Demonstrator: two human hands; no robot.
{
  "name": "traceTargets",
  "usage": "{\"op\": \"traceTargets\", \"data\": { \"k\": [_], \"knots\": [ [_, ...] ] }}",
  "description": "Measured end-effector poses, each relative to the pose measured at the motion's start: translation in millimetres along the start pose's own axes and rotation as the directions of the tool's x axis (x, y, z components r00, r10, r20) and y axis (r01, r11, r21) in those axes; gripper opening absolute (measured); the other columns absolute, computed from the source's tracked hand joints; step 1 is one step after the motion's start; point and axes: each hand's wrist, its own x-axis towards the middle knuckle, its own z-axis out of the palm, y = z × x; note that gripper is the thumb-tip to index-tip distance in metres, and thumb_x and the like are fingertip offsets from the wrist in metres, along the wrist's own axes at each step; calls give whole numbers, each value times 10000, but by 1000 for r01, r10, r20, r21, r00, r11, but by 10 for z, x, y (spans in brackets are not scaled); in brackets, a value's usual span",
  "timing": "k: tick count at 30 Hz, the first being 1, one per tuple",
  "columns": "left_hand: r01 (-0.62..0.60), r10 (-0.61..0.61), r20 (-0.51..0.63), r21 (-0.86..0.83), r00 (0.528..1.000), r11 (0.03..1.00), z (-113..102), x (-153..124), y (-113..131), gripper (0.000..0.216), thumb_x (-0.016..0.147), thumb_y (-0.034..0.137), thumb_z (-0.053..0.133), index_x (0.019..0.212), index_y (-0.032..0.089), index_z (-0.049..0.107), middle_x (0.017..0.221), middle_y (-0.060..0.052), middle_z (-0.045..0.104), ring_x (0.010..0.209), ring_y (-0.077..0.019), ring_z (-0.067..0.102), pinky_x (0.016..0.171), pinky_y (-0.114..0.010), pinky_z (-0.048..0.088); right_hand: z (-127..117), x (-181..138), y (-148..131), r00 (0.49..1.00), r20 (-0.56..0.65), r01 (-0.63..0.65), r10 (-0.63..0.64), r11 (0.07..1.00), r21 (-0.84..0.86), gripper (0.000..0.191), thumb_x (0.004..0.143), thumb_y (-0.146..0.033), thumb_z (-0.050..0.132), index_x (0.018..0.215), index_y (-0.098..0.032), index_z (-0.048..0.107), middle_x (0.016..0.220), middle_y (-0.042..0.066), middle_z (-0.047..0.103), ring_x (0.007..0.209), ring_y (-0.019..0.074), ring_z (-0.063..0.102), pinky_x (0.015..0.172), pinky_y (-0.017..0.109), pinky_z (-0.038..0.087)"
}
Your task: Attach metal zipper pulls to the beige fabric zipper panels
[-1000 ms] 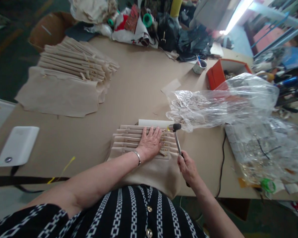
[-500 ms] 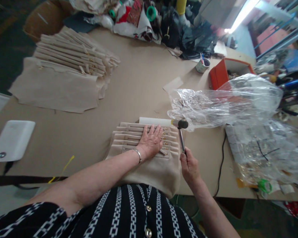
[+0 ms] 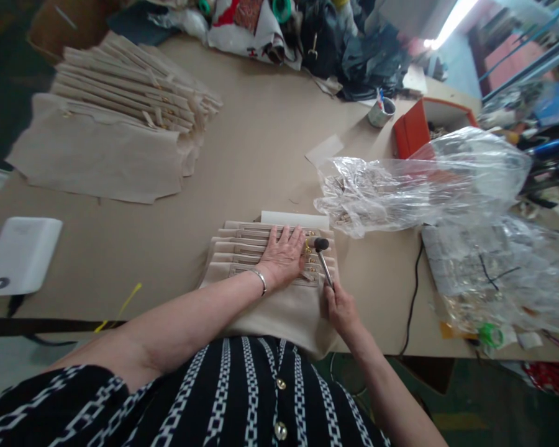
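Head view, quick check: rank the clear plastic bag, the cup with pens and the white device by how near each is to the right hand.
Measured from the right hand, which grips the hammer:
1. clear plastic bag, just beyond the hand, to its right.
2. cup, across the table towards the far side.
3. white device, far off at the table's left edge.

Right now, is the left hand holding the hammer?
No, the left hand lies flat on beige pieces; the right hand grips the hammer.

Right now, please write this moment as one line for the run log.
left hand: flat on fanned beige fabric pieces | right hand: grips small black-headed metal hammer | hammer head: by gold metal fittings
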Motion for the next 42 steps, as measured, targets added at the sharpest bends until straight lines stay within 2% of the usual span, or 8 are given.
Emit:
{"op": "traceTargets", "data": {
  "k": [2,7,13,18,24,28,32,42],
  "knots": [
    [2,-2,7,-1,1000,1000,-2,3,-1,591,900,388,296,1432,133,342,1519,-89,294,1371,-344,241,1123,-564,78,13,-13,17,999,42,-15,16,1000,-20,348,907,-384,323,1025,-200,594,701,40,643,621,183,591,571,260,406],
    [-15,15,12,-9,1000,1000,7,9,-6,604,896,392,304,1432,115,336,1528,-104,267,1375,-360,229,1119,-570,68,22,-197,38,996,-86,-13,21,996,92,347,923,-405,303,992,-186,562,673,22,614,574,156,555,560,250,395],
    [-13,14,38,-20,999,1000,6,6,-6,618,897,388,297,1450,113,294,1541,-107,228,1392,-358,187,1121,-577,35,-38,-142,183,999,10,-43,43,999,-31,308,907,-426,343,813,-209,541,607,4,556,546,160,508,533,258,339],
    [-15,16,54,-28,998,1000,-65,8,-18,608,902,389,325,1446,118,302,1536,-120,238,1385,-360,214,1122,-570,78,-192,-359,130,989,-112,-85,99,989,121,328,926,-465,325,830,-209,507,553,-34,476,500,134,467,516,241,335],
    [-227,226,18,4,974,974,-154,-325,96,665,905,492,352,1459,136,262,1556,-130,161,1429,-329,87,1147,-546,-23,33,-602,144,989,-3,-145,149,964,225,371,913,-476,326,961,-186,553,566,-28,502,505,139,490,501,237,366],
    [-231,230,147,-7,962,973,31,-508,106,750,867,572,387,1460,131,255,1554,-124,173,1441,-286,41,1160,-501,-53,102,-603,150,988,26,-152,150,967,203,370,917,-463,325,927,-185,569,594,-9,544,539,146,519,511,237,376],
    [-228,226,147,-2,963,974,180,-510,67,778,862,578,389,1469,121,223,1562,-121,134,1442,-279,0,1163,-484,-63,59,-594,89,992,-82,-83,100,979,188,366,927,-428,309,1030,-181,558,590,-12,541,514,143,505,517,241,379],
    [-232,232,151,-19,961,973,144,-485,78,766,862,560,390,1463,112,229,1556,-147,145,1440,-290,42,1159,-492,-53,-38,-506,223,995,-77,-60,60,998,6,356,933,-436,299,936,-198,564,667,22,592,568,160,538,540,254,348]
  ]
}}
